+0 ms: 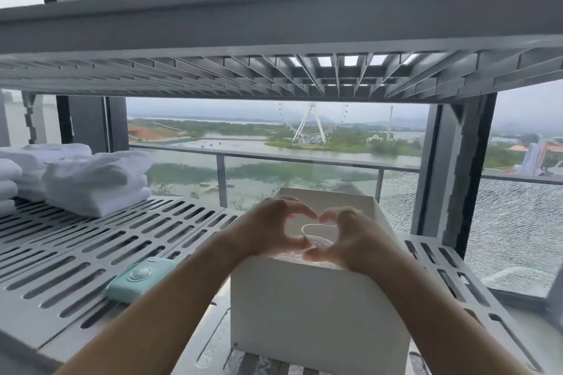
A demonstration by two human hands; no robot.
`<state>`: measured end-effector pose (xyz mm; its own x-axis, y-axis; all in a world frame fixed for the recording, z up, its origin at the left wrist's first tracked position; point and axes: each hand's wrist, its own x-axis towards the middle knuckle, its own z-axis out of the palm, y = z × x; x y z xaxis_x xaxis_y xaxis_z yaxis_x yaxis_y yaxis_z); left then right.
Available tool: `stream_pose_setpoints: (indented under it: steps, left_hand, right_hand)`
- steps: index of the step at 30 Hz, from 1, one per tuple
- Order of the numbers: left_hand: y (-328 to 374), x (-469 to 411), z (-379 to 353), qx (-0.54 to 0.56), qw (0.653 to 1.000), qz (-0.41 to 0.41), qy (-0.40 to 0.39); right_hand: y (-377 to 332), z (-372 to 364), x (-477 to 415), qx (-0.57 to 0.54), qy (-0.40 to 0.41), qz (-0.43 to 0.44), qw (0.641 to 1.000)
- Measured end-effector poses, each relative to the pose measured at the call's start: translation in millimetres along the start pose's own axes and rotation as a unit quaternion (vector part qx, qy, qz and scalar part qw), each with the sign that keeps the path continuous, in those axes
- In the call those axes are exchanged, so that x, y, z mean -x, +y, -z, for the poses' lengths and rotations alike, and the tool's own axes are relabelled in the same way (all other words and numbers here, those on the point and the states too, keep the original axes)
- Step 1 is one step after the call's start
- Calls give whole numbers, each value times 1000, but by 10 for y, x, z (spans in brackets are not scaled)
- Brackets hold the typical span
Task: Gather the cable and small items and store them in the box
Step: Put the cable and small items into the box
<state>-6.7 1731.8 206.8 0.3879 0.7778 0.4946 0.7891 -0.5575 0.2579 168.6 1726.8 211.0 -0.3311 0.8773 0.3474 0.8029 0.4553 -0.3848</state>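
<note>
A white open-topped box (307,310) stands on the slotted grey shelf (70,250), right in front of me. Both hands hover over its opening, curved toward each other so that fingertips and thumbs meet in a heart shape. My left hand (271,231) forms the left half and my right hand (353,240) the right half; neither holds anything. Through the gap between them I see clear, glossy contents (316,239) lying inside the box; I cannot tell what they are. A mint-green camera-shaped gadget (141,278) lies on the shelf left of the box.
Folded white towels (91,183) are stacked at the back left of the shelf. Another grey shelf (274,73) hangs low overhead. Behind the rack there is a window with a balcony railing (304,161). A grey upright post (451,179) stands at the right.
</note>
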Motion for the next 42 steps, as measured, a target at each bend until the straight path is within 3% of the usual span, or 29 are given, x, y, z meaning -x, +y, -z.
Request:
stream_pose_setpoints:
  steps: [8, 14, 25, 32, 37, 42]
  left_hand:
    - [-77, 159, 269, 62, 996, 31, 56]
    - [-419, 435, 575, 21, 992, 75, 97]
    - [-1157, 1184, 981, -19, 982, 169, 78]
    - [-1620, 1710, 869, -58, 968, 243, -11]
    - [-1809, 1889, 713, -35, 962, 247, -108]
    - [-1864, 1853, 462, -76, 971, 197, -111]
  right_hand:
    - [-259, 58, -18, -34, 116, 96, 988]
    - [-800, -101, -164, -75, 131, 153, 977]
    - [-1674, -718, -354, -95, 89, 231, 964]
    - [-1795, -1519, -457, -65, 2, 205, 977]
    - [-1711, -1962, -484, 0, -72, 171, 983]
    - [-1618, -2073, -450, 14, -96, 146, 985]
